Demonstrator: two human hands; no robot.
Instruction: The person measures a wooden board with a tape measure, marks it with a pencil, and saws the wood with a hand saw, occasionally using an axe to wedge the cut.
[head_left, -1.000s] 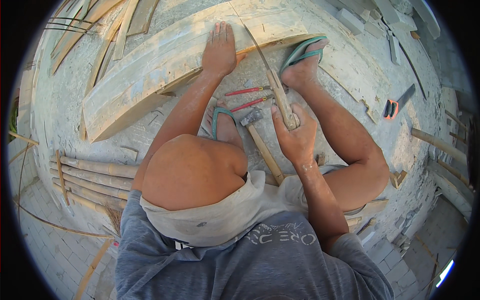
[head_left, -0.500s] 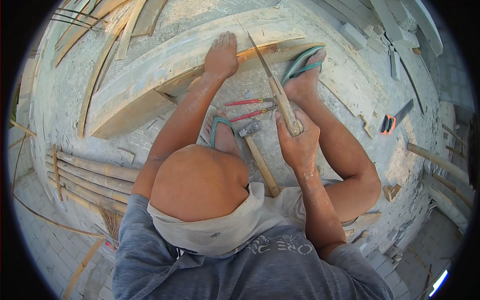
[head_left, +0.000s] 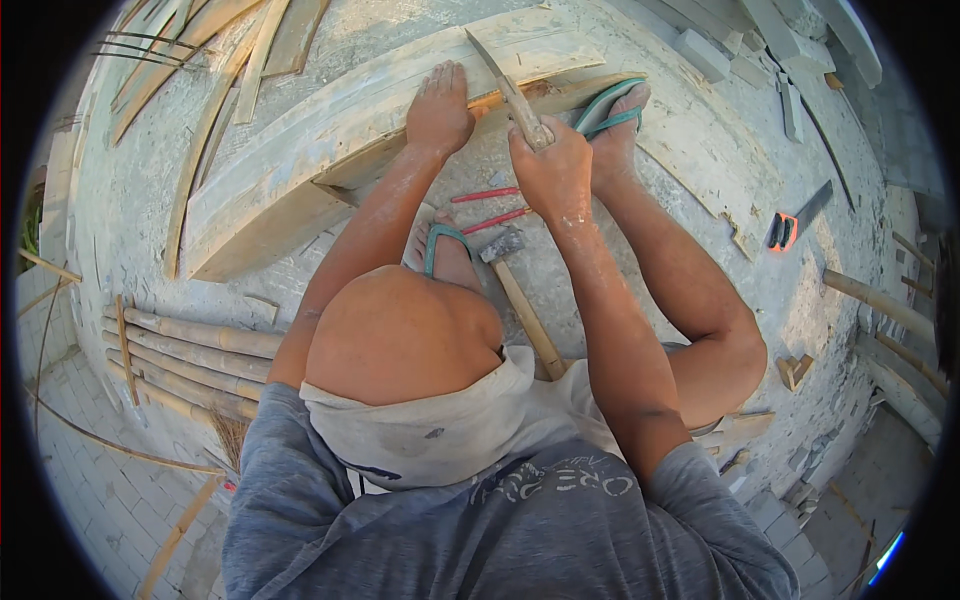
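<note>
Narrowing to its tip, grey saw blade [head_left: 487,57]; pale handle [head_left: 524,114], seemingly wooden.

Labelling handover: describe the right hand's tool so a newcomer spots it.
Find the long pale beam across the upper middle, the left hand on it. Right of that hand, the right hand holds a bladed tool pointing up-left. Its plain wooden handle sets it apart from the orange-handled saw lying farther right.
</note>
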